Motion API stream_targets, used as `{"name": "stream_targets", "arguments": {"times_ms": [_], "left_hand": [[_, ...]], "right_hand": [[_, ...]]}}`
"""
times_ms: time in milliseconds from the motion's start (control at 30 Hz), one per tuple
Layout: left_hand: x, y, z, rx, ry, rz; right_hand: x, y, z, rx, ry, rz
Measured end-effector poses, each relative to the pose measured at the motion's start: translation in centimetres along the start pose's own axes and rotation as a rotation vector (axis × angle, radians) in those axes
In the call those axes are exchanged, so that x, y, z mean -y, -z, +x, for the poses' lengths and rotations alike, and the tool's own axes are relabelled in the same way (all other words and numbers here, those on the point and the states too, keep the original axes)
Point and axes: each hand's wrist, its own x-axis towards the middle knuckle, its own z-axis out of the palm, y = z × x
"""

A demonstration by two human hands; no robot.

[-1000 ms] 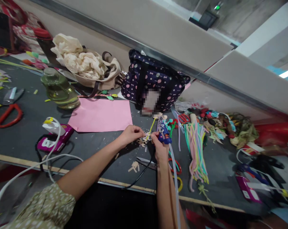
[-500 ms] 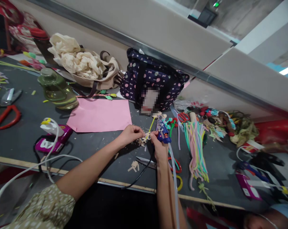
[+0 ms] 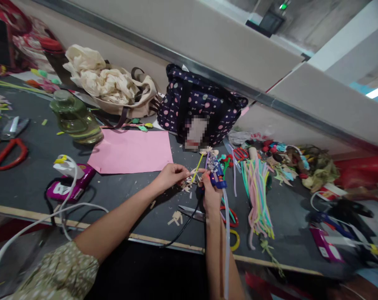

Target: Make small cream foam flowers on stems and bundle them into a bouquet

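My left hand point(image 3: 173, 174) is closed in a pinch above a pile of pale clippings point(image 3: 186, 185); whatever its fingertips hold is too small to make out. Just right of it, a yellow stem point(image 3: 197, 167) slants up to a pale flower head point(image 3: 206, 151). My right hand point(image 3: 212, 195) is closed around a blue hot glue gun point(image 3: 219, 180), with a long translucent glue stick point(image 3: 227, 233) trailing from its back over the forearm. Its fingertips are near the stem; whether they touch it I cannot tell. Scissors point(image 3: 192, 211) lie partly hidden under the right wrist.
Pink paper point(image 3: 132, 151), a green bottle point(image 3: 76, 118) and a purple power strip point(image 3: 71, 183) are on the left. A dotted navy bag point(image 3: 201, 100) stands behind the hands. Pastel pipe cleaners point(image 3: 258, 196) lie on the right. Another person's head point(image 3: 364, 285) shows at bottom right.
My right hand and the glue gun have shifted slightly right, leaving a wider gap between the hands. The glue stick has swung a little left at its lower end. My left hand is nearly still.
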Motion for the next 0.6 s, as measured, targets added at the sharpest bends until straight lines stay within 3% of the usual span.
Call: {"name": "stream_targets", "arguments": {"times_ms": [133, 300, 467, 600], "left_hand": [[0.3, 0.1, 0.3, -0.03, 0.044, -0.144], [0.8, 0.1, 0.4, 0.011, 0.049, -0.226], [0.9, -0.1, 0.3, -0.011, 0.007, -0.022], [1.2, -0.1, 0.3, -0.084, -0.144, 0.287]], "right_hand": [[0.1, 0.1, -0.2, 0.03, 0.007, 0.029], [-0.1, -0.1, -0.6, -0.025, 0.013, -0.054], [-0.2, -0.2, -0.4, -0.008, 0.041, -0.096], [-0.3, -0.2, -0.4, -0.015, 0.023, -0.128]]}}
